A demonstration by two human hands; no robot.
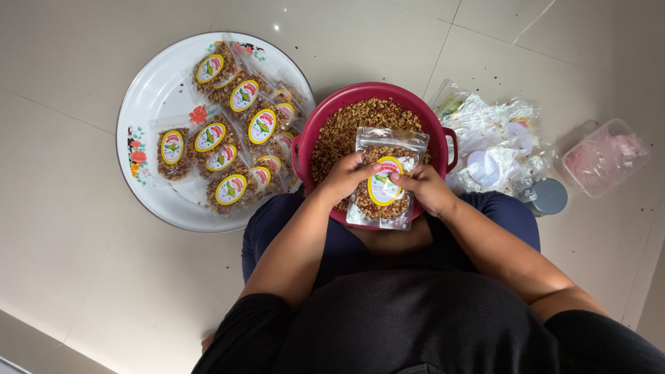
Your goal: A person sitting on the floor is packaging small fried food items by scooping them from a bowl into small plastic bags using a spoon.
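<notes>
**Both hands gripping a filled snack pouch above a red basin**

Pale glossy floor tiles form the working surface, seen from overhead, with the seated person's dark-clothed lap at the lower edge. Far to the left of the left hand lies a round white enamel tray with a floral rim; it carries a heap of filled pouches, each clear with a yellow oval label. Left hand is closed, fingers curled onto the left edge of a clear pouch filled with brown crumbly snack. Right hand is likewise closed, thumb and fingers pinching the same pouch at its right edge, so the pouch is held between both hands, label up. Directly beneath and beyond the hands sits a red plastic basin holding loose brown snack. Right of the right hand lies a pile of empty clear bags, then a small grey lid, and farthest right a clear plastic box with pinkish contents.
</notes>
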